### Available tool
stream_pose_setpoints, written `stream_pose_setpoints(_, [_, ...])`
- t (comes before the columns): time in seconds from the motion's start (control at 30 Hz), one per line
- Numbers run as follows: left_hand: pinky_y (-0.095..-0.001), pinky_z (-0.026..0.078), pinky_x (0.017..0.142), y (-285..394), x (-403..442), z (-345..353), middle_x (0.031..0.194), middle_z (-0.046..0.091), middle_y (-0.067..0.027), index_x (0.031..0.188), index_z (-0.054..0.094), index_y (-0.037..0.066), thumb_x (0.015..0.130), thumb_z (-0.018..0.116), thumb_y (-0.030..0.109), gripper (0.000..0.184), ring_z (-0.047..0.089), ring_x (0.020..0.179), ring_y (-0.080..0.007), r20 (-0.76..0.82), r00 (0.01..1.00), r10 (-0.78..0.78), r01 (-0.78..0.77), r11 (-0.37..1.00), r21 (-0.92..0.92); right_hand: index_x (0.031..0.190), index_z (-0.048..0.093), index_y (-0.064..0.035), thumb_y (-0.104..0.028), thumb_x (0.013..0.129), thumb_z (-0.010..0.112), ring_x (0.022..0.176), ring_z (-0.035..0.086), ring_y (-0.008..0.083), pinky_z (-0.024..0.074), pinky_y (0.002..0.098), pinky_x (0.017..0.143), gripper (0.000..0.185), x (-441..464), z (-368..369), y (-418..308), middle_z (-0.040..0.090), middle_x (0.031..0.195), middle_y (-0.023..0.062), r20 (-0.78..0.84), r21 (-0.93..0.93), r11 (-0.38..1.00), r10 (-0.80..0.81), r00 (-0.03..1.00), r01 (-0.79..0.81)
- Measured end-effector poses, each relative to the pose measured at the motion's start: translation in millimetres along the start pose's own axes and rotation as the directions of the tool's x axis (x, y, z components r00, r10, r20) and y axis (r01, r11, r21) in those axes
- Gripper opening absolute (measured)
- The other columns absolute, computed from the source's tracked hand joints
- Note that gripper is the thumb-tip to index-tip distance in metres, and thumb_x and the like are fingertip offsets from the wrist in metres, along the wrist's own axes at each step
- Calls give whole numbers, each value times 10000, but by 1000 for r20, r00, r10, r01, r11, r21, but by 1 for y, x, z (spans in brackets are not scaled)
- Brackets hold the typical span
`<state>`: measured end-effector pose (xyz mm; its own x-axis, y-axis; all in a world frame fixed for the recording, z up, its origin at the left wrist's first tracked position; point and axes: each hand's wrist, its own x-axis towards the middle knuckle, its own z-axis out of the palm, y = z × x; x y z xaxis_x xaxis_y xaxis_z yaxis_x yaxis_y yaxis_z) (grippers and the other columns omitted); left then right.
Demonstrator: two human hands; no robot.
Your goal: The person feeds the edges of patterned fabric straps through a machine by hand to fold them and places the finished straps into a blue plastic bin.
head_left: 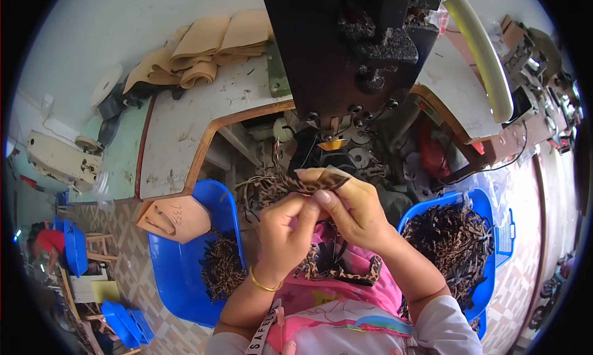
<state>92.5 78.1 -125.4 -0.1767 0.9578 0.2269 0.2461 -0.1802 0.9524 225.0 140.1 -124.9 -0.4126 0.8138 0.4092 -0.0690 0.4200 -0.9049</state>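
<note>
Both hands meet in front of the black machine (364, 64), pinching a leopard-print fabric strip (315, 183). My left hand (285, 228) has thumb and fingers closed on its near part. Alongside, my right hand (355, 210) grips the same strip, and a dark end sticks out past its fingers. More leopard-print pieces (358, 278) lie on the pink apron (383, 287) in my lap. Just beyond the hands, a gold-coloured metal part (333, 145) hangs under the machine head. A tangle of leopard strips (262, 185) hangs behind my left hand.
A blue basket (176, 281) at left holds leopard strips and a brown paper piece (176, 219) with writing. Another blue basket (488, 256) at right is heaped with strips. A wood-edged table (179, 132) surrounds the machine. A person in red (49, 242) is far left.
</note>
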Motion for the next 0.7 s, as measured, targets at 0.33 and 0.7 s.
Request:
stream_pose_setpoints(0.33, [-183,466,551,36,41,-4,720,678,-73,898,684,-30,865,670,98,132,602,633,-46,39,998,39,-36,996,-80,798,648,-5,-108,856,661,605,597,63,466,223,522,119,14,-58,-18,634,685,29,123,154,949,258,958,-275])
stream_pose_setpoints(0.7, [-173,452,509,39,57,17,645,670,-58,806,693,-23,876,662,115,158,586,579,-31,1,997,-77,77,987,-140,760,593,-41,-228,909,627,482,500,43,377,184,429,241,32,-73,-25,554,581,-5,-3,182,915,367,930,-361])
